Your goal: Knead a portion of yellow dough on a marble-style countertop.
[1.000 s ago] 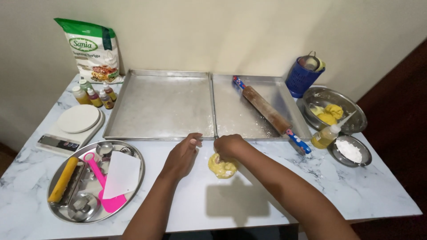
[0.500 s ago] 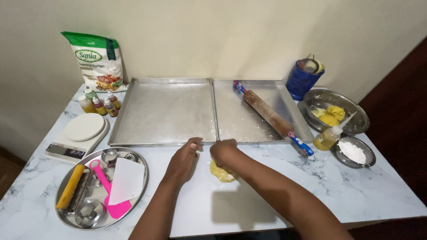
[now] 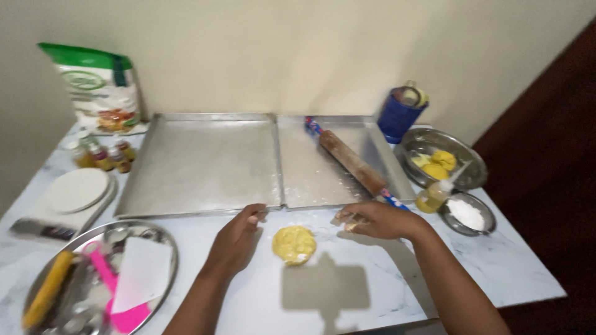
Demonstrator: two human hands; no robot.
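Observation:
A flattened round of yellow dough (image 3: 294,244) lies on the white marble table (image 3: 347,285), uncovered. My left hand (image 3: 238,239) rests on the table just left of the dough, fingers loosely curled, holding nothing. My right hand (image 3: 374,219) is to the right of the dough, near the lower end of a wooden rolling pin (image 3: 352,162) that lies across the right baking tray (image 3: 307,180). Its fingers are bent and apart; nothing shows in them.
A second metal baking tray (image 3: 198,164) sits on the left. A round tray (image 3: 99,279) holds a pink spatula, white scraper and tools. Flour bag (image 3: 99,87), small bottles, scale, blue mug (image 3: 400,111), bowl of dough pieces (image 3: 442,162) and flour bowl (image 3: 467,214) line the edges.
My right hand has lifted off the dough and moved right toward the rolling pin. The dough is now uncovered. My left hand has stayed beside it.

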